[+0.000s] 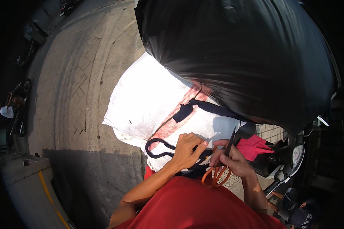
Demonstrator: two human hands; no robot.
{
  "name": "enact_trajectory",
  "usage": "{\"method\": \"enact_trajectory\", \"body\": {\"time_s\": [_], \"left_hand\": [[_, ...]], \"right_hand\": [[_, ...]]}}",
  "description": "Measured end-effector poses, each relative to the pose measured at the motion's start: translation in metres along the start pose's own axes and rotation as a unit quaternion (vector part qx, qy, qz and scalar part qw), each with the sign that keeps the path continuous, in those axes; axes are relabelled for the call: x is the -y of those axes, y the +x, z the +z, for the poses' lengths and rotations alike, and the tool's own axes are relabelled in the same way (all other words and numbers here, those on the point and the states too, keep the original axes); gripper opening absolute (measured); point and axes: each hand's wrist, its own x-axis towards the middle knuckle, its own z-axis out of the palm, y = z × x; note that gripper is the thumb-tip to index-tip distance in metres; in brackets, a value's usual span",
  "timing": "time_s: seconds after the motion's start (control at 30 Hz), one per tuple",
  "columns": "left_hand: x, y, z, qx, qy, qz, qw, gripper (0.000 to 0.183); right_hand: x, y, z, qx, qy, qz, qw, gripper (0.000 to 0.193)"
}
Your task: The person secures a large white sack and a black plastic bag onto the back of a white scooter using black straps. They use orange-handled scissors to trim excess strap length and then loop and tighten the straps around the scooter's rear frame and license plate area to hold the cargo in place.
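Observation:
A bulging white woven sack (141, 95) with a red checked stripe lies in front of me. Across it runs a thin cord knotted to a navy cloth strip (214, 108), and a loop of similar dark cloth curves out beside my left hand (188, 151). That hand is closed, its fingers curled over the dark cloth at the sack's near edge. My right hand (235, 160) grips a pair of scissors (216, 176) with orange handles hanging below the palm and dark blades pointing up and away. The right fingertips are close to the left thumb; some cloth between the hands is hidden.
A huge black plastic-covered bundle (237, 57) rises beyond the sack. To the right is a motor scooter (294, 156) with pink cloth (254, 148) near it. A person in a dark cap (305, 213) is at lower right. A yellow-striped grey block (30, 183) stands left.

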Motion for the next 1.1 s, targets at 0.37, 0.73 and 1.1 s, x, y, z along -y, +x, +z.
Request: {"method": "enact_trajectory", "body": {"time_s": [0.37, 0.73, 1.1], "left_hand": [[0.034, 0.082, 0.004, -0.261, 0.114, -0.106, 0.953, 0.023], [0.025, 0.087, 0.009, -0.277, 0.045, -0.189, 0.941, 0.025], [0.05, 0.066, 0.027, -0.322, 0.034, -0.03, 0.946, 0.017]], "right_hand": [[0.037, 0.033, 0.006, -0.19, -0.268, -0.075, 0.941, 0.035], [0.022, 0.067, -0.004, -0.22, -0.48, -0.081, 0.845, 0.036], [0.03, 0.091, -0.016, -0.161, -0.544, -0.115, 0.815, 0.04]]}}
